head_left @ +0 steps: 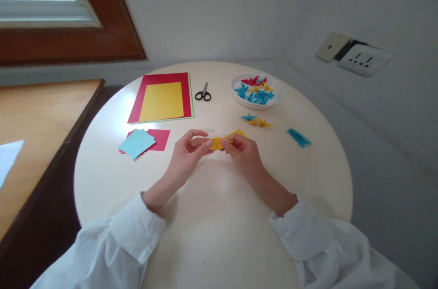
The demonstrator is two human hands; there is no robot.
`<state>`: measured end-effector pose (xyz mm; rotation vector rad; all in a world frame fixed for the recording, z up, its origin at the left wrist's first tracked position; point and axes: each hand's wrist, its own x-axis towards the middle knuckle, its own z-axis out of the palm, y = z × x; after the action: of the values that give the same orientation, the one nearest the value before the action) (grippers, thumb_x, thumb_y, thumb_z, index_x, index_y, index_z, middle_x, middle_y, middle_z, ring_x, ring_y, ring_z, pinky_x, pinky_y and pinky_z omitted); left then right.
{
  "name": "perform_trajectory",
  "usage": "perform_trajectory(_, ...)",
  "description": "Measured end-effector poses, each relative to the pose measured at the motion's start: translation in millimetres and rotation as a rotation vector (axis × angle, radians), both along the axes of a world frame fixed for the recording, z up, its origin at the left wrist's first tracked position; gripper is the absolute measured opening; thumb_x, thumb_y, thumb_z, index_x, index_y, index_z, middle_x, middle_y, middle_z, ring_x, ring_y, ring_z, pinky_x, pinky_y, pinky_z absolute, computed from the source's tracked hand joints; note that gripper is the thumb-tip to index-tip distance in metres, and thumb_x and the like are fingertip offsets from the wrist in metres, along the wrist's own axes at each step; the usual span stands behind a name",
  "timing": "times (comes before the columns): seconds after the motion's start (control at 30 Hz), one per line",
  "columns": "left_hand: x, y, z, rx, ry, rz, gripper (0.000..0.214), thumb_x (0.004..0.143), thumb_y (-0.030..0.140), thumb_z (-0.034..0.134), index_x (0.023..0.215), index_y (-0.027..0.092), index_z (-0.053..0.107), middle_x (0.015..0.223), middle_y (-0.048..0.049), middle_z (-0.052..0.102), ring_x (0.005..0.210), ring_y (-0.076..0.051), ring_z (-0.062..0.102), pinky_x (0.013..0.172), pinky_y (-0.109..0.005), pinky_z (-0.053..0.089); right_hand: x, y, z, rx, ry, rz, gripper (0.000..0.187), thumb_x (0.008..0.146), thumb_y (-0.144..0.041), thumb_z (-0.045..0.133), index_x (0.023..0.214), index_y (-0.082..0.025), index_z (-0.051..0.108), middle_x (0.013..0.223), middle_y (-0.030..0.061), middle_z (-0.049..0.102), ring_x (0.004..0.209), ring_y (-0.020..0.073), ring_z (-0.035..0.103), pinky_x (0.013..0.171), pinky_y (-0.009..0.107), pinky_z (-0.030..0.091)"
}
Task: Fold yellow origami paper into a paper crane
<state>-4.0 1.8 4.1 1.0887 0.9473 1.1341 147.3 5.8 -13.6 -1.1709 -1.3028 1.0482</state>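
Note:
Between my two hands, above the middle of the round table [212, 216], is a small folded yellow paper [216, 144]. My left hand [190, 148] pinches its left end between thumb and fingers. On the right end, my right hand [243, 148] grips it the same way, fingertips partly hiding the folds. Another piece of yellow paper [238, 133] shows just behind my right hand; whether it touches the hand I cannot tell. Beyond that hand, a blue paper crane [249, 117] and yellow paper cranes [264, 123] rest on the table.
A white dish [257, 105] of several paper cranes stands at the back right, black-handled scissors [204, 94] at the back. Large red and yellow sheets [162, 101] and small blue squares [137, 144] lie left. Folded blue strips [299, 137] lie right. A wall socket [364, 59] is at right.

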Motion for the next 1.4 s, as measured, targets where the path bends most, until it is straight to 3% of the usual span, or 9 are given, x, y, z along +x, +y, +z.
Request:
perform_trajectory(0.23, -1.3, -0.3, -0.5, 0.057, 0.141, -0.02, 0.032, 0.069, 0.036, 0.072, 0.088, 0.017, 0.056, 0.073, -0.0031, 0.071, 0.075, -0.019, 0.068, 0.074, -0.034, 0.055, -1.5, -1.8, 0.1, 0.019, -0.047, 0.008, 0.025, 0.071, -0.04, 0.064, 0.06, -0.018, 0.059, 0.058, -0.0011, 0.059, 0.057, 0.0122, 0.053, 0.057, 0.026, 0.044)
perform_trajectory(0.37, -2.5, 1.8, -2.5, 0.061, 0.112, -0.022, 0.027, 0.071, 0.034, 0.07, 0.086, 0.017, 0.056, 0.07, -0.0025, 0.071, 0.073, -0.019, 0.069, 0.073, -0.035, 0.055, -2.3, -2.4, 0.8, 0.004, -0.004, 0.03, 0.025, 0.073, -0.041, 0.061, 0.061, -0.019, 0.061, 0.059, -0.0008, 0.061, 0.058, 0.0126, 0.055, 0.057, 0.026, 0.045)
perform_trajectory(0.5, -3.7, 3.8, -4.4, 0.018, 0.083, -0.028, 0.024, 0.071, 0.031, 0.07, 0.085, 0.018, 0.056, 0.066, -0.0008, 0.07, 0.068, -0.018, 0.069, 0.071, -0.034, 0.055, -2.0, -2.2, 0.8, -0.006, 0.036, 0.032, 0.024, 0.074, -0.04, 0.06, 0.064, -0.019, 0.063, 0.059, -0.0007, 0.062, 0.058, 0.012, 0.057, 0.058, 0.026, 0.047)
perform_trajectory(0.67, -3.3, 3.3, -2.9, -0.042, 0.051, 0.0, 0.015, 0.07, 0.026, 0.07, 0.076, 0.017, 0.06, 0.068, 0.0006, 0.067, 0.066, -0.014, 0.067, 0.07, -0.029, 0.053, -0.4, -3.0, 1.1, -0.004, 0.132, 0.024, 0.022, 0.068, -0.035, 0.068, 0.085, -0.021, 0.066, 0.076, -0.0005, 0.067, 0.063, 0.0114, 0.062, 0.062, 0.027, 0.051)
perform_trajectory(0.8, -3.7, 2.2, 0.6, -0.113, -0.022, 0.006, 0.009, 0.068, 0.02, 0.069, 0.073, 0.016, 0.062, 0.071, 0.0016, 0.064, 0.064, -0.011, 0.064, 0.07, -0.027, 0.053, -0.3, -5.8, 2.8, 0.029, 0.138, 0.08, 0.019, 0.065, -0.029, 0.073, 0.082, -0.021, 0.067, 0.086, 0.0013, 0.069, 0.075, 0.0134, 0.065, 0.071, 0.028, 0.054)
perform_trajectory(0.93, -4.4, 1.1, 4.0, -0.176, -0.065, -0.002, 0.01, 0.067, 0.019, 0.069, 0.075, 0.015, 0.063, 0.072, 0.0001, 0.066, 0.063, -0.011, 0.064, 0.069, -0.026, 0.053, 0.0, -7.5, 2.9, 0.06, 0.079, 0.101, 0.01, 0.068, -0.025, 0.071, 0.077, -0.02, 0.068, 0.081, 0.0016, 0.07, 0.076, 0.014, 0.066, 0.072, 0.028, 0.055)
perform_trajectory(1.13, -4.2, 0.3, 4.9, -0.092, -0.041, -0.045, 0.019, 0.065, 0.02, 0.073, 0.081, 0.016, 0.064, 0.075, -0.0008, 0.07, 0.072, -0.014, 0.067, 0.077, -0.03, 0.053, 1.7, -6.7, 2.6, 0.088, 0.039, 0.054, 0.006, 0.07, -0.022, 0.068, 0.074, -0.019, 0.067, 0.076, 0.0009, 0.069, 0.073, 0.0131, 0.065, 0.07, 0.026, 0.055)
perform_trajectory(1.4, -2.4, -0.4, 4.9, -0.014, 0.034, -0.017, 0.017, 0.065, 0.022, 0.074, 0.079, 0.016, 0.065, 0.074, -0.0013, 0.071, 0.073, -0.016, 0.068, 0.074, -0.029, 0.055, -0.2, -6.7, 3.1, 0.089, 0.082, 0.041, 0.004, 0.069, -0.022, 0.068, 0.072, -0.019, 0.066, 0.073, 0.0004, 0.067, 0.069, 0.0124, 0.064, 0.065, 0.025, 0.054)
